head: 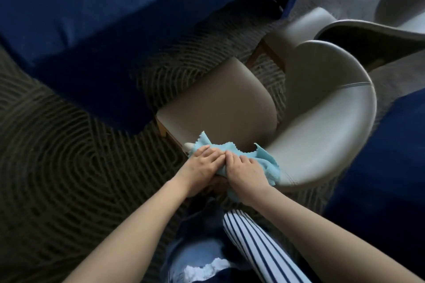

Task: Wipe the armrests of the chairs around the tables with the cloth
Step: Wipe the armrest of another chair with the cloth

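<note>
Table (pixel 92 18), blue-draped, fills the upper left of the frame. Patterned carpet (pixel 57 156) covers the left and centre. Beige chair (pixel 322 110) sits centre right, its seat near the table's draped edge. A second chair (pixel 368 37) is partly seen at upper right.

Risks, as judged:
- The chair is loaded on one side only, at the near armrest (pixel 296 174) in the lower centre. If a stroke is pushed hard along that arm, the chair could be slid or turned on the carpet toward the table.
- The tip of that armrest is left bare just past the cloth's left end. It could be missed if the stroke is stopped short.
- The light blue cloth (pixel 266 163) is bunched, with loose flaps raised at its edges and a tail hung below the right wrist. Only a narrow strip may be in contact, or the cloth could be dragged off the arm.

Cloth relative to hands: it lies on the near armrest, directly under both.
- Left hand (pixel 202 164): fingers are bent over the cloth near the tip, and the cloth is held against the arm.
- Right hand (pixel 247 172): fingers are curled and a fold is gripped. It lies just beside the left hand, fingertips close together.

Cloth shows above the fingers and to the right of the right hand.
</note>
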`<state>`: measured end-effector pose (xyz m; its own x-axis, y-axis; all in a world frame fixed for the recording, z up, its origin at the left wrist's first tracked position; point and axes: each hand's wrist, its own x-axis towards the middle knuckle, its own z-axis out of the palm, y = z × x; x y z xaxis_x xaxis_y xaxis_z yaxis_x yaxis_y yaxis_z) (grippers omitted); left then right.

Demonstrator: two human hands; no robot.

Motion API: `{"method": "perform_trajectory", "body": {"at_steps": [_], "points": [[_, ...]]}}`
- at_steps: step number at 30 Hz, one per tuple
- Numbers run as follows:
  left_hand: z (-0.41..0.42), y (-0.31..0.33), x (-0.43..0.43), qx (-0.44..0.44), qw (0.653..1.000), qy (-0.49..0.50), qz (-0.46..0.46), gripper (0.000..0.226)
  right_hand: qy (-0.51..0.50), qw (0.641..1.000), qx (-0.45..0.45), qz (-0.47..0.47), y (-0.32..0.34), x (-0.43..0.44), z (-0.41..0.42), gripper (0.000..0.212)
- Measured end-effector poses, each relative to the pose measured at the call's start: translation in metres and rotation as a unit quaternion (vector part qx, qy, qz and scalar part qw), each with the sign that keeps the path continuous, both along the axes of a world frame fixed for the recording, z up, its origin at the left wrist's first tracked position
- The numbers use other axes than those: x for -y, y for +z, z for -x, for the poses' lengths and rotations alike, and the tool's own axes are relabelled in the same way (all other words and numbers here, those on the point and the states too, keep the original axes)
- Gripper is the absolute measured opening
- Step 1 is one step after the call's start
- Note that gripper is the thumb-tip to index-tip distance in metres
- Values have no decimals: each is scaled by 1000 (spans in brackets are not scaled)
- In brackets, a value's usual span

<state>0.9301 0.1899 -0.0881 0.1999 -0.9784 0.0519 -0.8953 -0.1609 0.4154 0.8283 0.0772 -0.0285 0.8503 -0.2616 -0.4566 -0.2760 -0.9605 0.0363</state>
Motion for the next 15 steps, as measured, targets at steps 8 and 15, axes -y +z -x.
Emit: {"method": "perform_trajectory", "body": {"at_steps": [8, 15], "points": [[-6, 15, -4, -1, 996, -12, -86, 59, -20, 997, 63, -47, -11, -3, -2, 49], [25, 42, 12, 22, 973, 6, -230, 61, 1, 991, 131, -9, -16, 11, 28, 56]]}}
